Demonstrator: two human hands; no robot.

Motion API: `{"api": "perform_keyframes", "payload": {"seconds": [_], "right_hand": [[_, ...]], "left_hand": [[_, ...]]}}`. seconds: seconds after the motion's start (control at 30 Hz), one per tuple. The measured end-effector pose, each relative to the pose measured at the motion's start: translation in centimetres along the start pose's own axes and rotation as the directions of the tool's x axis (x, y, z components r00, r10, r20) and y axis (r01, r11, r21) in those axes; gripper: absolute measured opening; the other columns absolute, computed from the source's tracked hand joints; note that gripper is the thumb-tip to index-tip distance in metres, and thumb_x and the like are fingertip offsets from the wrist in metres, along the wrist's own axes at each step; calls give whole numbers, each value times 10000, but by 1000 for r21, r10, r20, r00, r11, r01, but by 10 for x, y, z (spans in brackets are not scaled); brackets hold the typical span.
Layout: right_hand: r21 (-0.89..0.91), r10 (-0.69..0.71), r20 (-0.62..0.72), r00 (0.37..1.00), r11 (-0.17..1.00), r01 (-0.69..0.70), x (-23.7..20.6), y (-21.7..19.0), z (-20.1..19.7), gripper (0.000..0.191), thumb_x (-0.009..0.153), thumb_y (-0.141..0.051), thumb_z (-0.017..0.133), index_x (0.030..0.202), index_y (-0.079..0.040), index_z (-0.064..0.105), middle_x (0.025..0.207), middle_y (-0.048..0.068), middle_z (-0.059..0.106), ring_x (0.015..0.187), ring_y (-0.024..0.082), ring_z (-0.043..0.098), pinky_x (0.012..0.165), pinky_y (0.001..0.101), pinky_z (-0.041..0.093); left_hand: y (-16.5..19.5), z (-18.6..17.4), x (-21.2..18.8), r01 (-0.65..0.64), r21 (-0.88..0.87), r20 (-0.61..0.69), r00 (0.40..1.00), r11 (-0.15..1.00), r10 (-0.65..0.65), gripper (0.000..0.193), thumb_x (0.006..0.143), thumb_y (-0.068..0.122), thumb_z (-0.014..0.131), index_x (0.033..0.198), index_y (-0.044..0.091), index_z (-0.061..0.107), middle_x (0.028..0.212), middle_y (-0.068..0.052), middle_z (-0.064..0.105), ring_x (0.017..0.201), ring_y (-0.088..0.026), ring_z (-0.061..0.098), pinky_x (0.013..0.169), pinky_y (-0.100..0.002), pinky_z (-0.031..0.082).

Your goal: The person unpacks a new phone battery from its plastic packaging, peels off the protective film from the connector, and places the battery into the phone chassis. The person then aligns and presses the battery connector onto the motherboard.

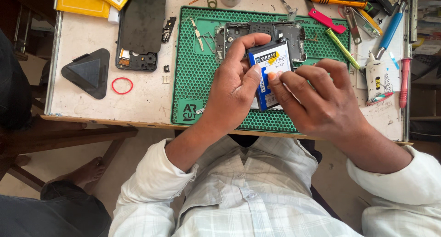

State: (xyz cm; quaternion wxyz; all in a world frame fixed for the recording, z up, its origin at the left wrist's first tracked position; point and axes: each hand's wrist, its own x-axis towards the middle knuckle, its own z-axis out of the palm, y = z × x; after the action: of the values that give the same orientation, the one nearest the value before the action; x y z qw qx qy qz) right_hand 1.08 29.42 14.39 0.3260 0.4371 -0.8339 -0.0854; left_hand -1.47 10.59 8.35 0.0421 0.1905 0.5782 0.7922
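Both hands are gripping a blue phone battery (271, 74) at frame centre; the left hand (236, 87) is clasping its edge, while the right hand (317, 101) is pinching its face; below it, an opened phone body (294, 35) is lying on the green mat (197, 76); tools are crowding the upper right.
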Motion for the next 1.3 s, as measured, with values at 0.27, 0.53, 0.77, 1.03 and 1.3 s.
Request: {"api": "perform_keyframes", "payload": {"seconds": [0.27, 0.53, 0.77, 1.03, 1.3], "right_hand": [[49, 22, -61, 998, 999, -19, -3, 1, 2, 193, 864, -130, 784, 1050, -79, 774, 1034, 11, 722, 901, 157, 672, 865, 379, 449], [-57, 8, -81, 997, 998, -12, 1, -1, -1, 188, 847, -147, 801, 1024, -92, 773, 977, -10, 703, 875, 149, 657, 841, 366, 442], [-38, 0, 28, 1000, 999, 1, -3, -2, -1, 306, 873, -132, 816, 1169, -75, 764, 1117, 3, 672, 1029, 163, 628, 925, 394, 447], [30, 6, 23, 1000, 1000, -7, 5, 1, -5, 373, 808, -135, 804, 1169, -50, 764, 1123, 31, 658, 1030, 197, 605, 890, 395, 447], [83, 85, -40, 996, 993, -81, 5, -1, -3, 321, 864, -215, 860, 1153, -104, 774, 1125, 41, 637, 1024, 227, 579, 879, 422, 435]], "left_hand": [[-1, -1, 0, 72, -212, 76, 996, 975, -57, 510, 1022, -104, 539, 1493, 11, 381, 1272, -171, 629, 1156, -140, 656, 1043, -303, 570], [2, -2, -2, 73, -49, 51, 996, 996, -71, 495, 1008, -93, 480, 1483, 22, 407, 1243, -165, 673, 1113, -134, 690, 974, -293, 600], [5, 0, -2, 88, 111, 22, 996, 990, -91, 465, 999, -75, 474, 1451, 28, 450, 1169, -142, 712, 1032, -111, 715, 904, -269, 622], [7, -3, 0, 18, -147, 13, 1000, 989, -16, 449, 1029, -103, 463, 1466, -1, 443, 1256, -139, 641, 1105, -116, 661, 980, -277, 585], [8, -11, -1, 22, -152, -27, 999, 988, -26, 429, 1009, -78, 472, 1433, -15, 466, 1240, -134, 648, 1085, -114, 676, 957, -274, 603]]}}
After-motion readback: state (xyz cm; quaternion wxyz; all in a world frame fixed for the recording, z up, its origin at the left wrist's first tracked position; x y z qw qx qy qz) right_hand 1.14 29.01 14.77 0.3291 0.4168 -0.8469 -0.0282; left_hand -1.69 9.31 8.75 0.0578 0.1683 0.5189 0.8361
